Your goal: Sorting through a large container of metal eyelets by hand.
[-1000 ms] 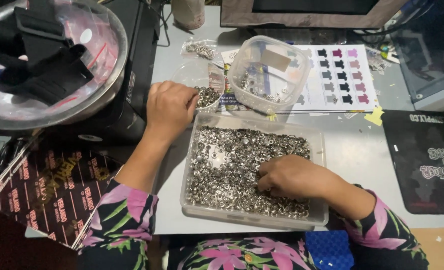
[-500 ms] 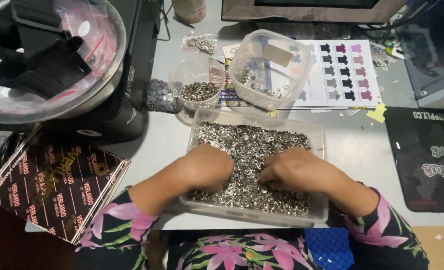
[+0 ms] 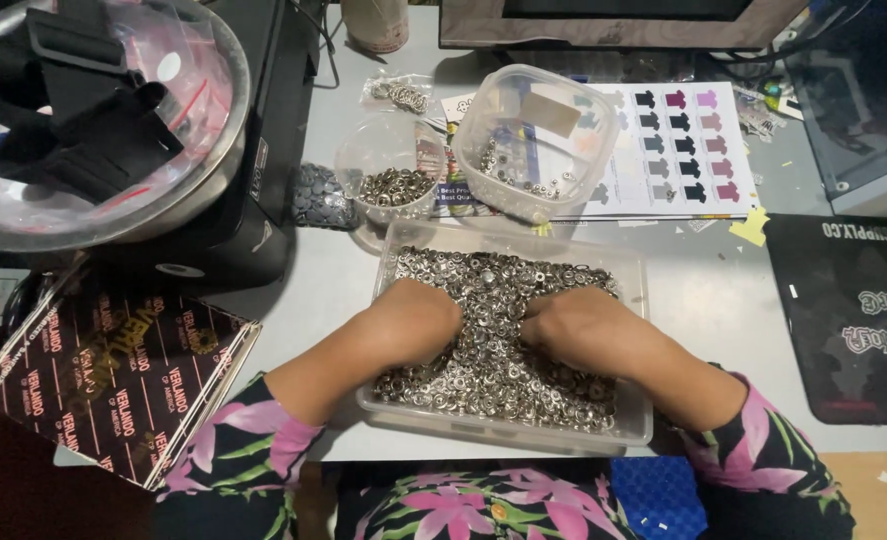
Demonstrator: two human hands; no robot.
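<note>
A clear rectangular tray in front of me is full of small silver metal snap parts. Both hands rest inside it, fingers dug into the pile. My left hand lies at the tray's left middle, my right hand just beside it at the right middle. The fingertips of both are curled down among the pieces, so what they pinch is hidden. Behind the tray stand a small round clear cup with some snaps in it and a larger clear tub tilted on its side with a few pieces.
A dark machine with a clear bowl of black pieces stands at the left. A patterned dark box lies at the near left. A printed colour chart lies behind, a black mat at the right.
My left hand came back from the small round cup behind the tray and sank into the pile next to my right hand. The right hand stayed in the tray.
</note>
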